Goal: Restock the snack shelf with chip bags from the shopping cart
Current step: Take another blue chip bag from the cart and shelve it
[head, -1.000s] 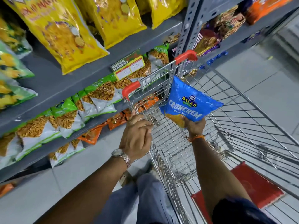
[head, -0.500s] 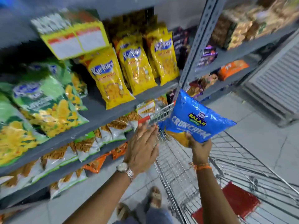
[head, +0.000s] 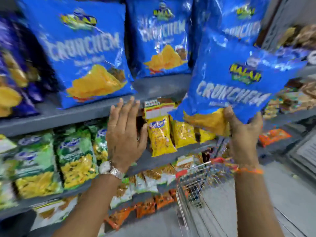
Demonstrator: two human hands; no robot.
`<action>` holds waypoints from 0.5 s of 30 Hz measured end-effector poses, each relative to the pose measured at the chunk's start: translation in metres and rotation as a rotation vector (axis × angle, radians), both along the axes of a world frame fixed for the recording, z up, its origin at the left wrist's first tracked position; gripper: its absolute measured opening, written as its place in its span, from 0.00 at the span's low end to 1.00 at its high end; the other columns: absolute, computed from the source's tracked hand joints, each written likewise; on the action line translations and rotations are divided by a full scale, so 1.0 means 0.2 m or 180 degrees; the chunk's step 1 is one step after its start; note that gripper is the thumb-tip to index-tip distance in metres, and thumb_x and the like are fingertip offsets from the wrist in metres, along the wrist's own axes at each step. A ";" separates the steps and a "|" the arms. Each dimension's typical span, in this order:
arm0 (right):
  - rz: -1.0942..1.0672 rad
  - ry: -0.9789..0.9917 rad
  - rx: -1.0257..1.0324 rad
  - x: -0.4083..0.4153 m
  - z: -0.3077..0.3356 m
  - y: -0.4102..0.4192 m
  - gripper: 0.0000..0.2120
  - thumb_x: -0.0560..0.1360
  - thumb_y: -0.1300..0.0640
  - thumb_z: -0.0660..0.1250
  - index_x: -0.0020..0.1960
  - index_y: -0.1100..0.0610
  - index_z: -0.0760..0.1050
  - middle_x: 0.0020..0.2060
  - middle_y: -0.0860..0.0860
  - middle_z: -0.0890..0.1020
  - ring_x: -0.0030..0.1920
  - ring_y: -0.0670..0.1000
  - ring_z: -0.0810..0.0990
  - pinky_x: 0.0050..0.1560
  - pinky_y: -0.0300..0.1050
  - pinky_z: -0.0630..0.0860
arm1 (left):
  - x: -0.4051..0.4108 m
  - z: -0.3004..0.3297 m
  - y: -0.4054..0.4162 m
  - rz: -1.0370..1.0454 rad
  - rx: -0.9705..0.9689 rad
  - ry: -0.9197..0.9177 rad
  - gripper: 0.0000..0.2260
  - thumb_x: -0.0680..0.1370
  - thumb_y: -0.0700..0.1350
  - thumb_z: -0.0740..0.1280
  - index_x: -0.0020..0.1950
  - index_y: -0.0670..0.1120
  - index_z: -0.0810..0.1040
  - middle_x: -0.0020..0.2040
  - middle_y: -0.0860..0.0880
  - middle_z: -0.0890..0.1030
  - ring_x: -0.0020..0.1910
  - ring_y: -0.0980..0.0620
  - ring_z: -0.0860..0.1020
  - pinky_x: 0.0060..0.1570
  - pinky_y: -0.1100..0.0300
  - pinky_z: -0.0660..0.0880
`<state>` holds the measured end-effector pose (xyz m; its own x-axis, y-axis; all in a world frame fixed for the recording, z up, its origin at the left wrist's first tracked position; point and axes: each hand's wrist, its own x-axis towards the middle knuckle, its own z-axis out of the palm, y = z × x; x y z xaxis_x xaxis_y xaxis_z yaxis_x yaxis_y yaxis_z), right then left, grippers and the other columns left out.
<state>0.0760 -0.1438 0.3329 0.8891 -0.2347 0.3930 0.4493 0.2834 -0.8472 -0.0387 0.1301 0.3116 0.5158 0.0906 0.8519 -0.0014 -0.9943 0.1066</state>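
Shelf point(head: 89, 113) of matching blue bags; right hand point(head: 242, 129) grips a chip bag point(head: 234, 82) by its bottom corner, raised toward the gap. Left hand point(head: 125, 134) empty, fingers spread, near the shelf edge, likely to steady. Cart point(head: 201, 182) below.

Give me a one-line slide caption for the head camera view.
Right hand lifts a blue Crunchem chip bag toward matching bags on the shelf; left hand open.
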 end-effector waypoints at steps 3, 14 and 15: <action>0.0290 -0.0425 -0.0116 0.10 0.31 0.13 0.14 0.71 0.61 0.76 0.54 0.52 0.79 0.45 0.38 0.88 0.47 0.40 0.84 0.51 0.37 0.82 | 0.02 0.03 0.14 0.0215 -0.0126 -0.0063 0.24 0.81 0.48 0.62 0.75 0.40 0.72 0.75 0.42 0.73 0.77 0.40 0.68 0.82 0.47 0.55; 0.1447 -0.0264 -0.0826 0.55 0.67 0.56 0.15 0.74 0.60 0.76 0.60 0.56 0.80 0.50 0.49 0.88 0.48 0.47 0.88 0.46 0.43 0.85 | 0.12 -0.01 0.34 0.0229 0.0210 -0.0341 0.19 0.81 0.45 0.61 0.70 0.44 0.78 0.65 0.47 0.81 0.66 0.49 0.76 0.77 0.54 0.61; 0.1485 -0.0206 -0.0884 0.58 0.65 0.58 0.16 0.73 0.60 0.77 0.60 0.56 0.80 0.50 0.48 0.88 0.49 0.46 0.88 0.45 0.42 0.84 | 0.13 -0.02 0.34 0.0227 0.0198 -0.0352 0.19 0.81 0.45 0.61 0.70 0.44 0.78 0.65 0.47 0.81 0.66 0.49 0.76 0.76 0.53 0.62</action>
<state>0.1913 -0.0284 0.4631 0.8459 0.2992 0.4415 0.3833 0.2346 -0.8933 -0.0127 0.1980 0.3075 0.4127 0.0690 0.9083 0.0611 -0.9970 0.0479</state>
